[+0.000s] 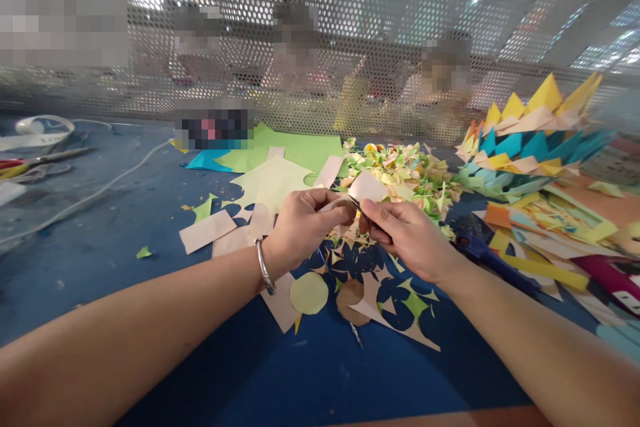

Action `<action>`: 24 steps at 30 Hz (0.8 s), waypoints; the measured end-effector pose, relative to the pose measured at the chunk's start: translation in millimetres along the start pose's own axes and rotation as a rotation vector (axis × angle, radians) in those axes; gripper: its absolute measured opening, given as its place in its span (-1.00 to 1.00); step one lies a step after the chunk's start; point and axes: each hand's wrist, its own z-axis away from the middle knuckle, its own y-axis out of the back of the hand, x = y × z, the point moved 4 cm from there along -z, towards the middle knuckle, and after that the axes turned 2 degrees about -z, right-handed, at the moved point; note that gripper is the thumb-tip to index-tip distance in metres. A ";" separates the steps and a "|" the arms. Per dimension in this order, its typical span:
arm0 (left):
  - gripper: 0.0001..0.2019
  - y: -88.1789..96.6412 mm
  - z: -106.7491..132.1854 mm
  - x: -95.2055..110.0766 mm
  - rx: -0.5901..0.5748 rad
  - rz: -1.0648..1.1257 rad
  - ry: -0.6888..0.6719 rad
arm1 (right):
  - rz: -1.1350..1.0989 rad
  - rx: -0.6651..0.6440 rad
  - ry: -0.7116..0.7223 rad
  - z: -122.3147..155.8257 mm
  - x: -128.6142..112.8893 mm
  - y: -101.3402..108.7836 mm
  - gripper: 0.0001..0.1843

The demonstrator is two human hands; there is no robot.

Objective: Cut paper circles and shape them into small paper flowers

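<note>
My left hand [307, 223], with a silver bangle at the wrist, pinches a piece of pale pink paper [369, 185]. My right hand [407, 233] is closed around small scissors [354, 202]. Only a little of their dark metal shows, right at the paper, and the handles are hidden by my fingers. Below the hands lie a pale yellow paper circle [309, 293], a brown disc [351, 300] and pink offcuts [415, 333] with curved edges. Pale pink paper strips [207, 231] rest left of my left hand.
Green paper sheets [310, 147] and a heap of small paper cutouts [400, 170] lie beyond my hands. Spiky folded paper pieces [535, 140] are stacked at right, near a blue-handled tool [493, 260]. A white cord [95, 193] crosses the left side; a perforated metal screen [320, 47] stands behind.
</note>
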 end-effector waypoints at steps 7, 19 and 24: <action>-0.89 -2.4 -0.8 -1.8 -0.033 0.072 0.015 | 0.023 0.007 0.029 0.7 -1.1 -0.4 -0.47; -0.90 -4.0 0.2 -0.6 -0.064 0.106 0.060 | 0.034 0.067 0.140 3.6 -7.5 1.7 -0.54; -0.91 -6.8 0.2 -7.0 -0.139 -0.016 0.090 | 0.239 0.137 0.242 4.1 -12.5 3.4 -0.68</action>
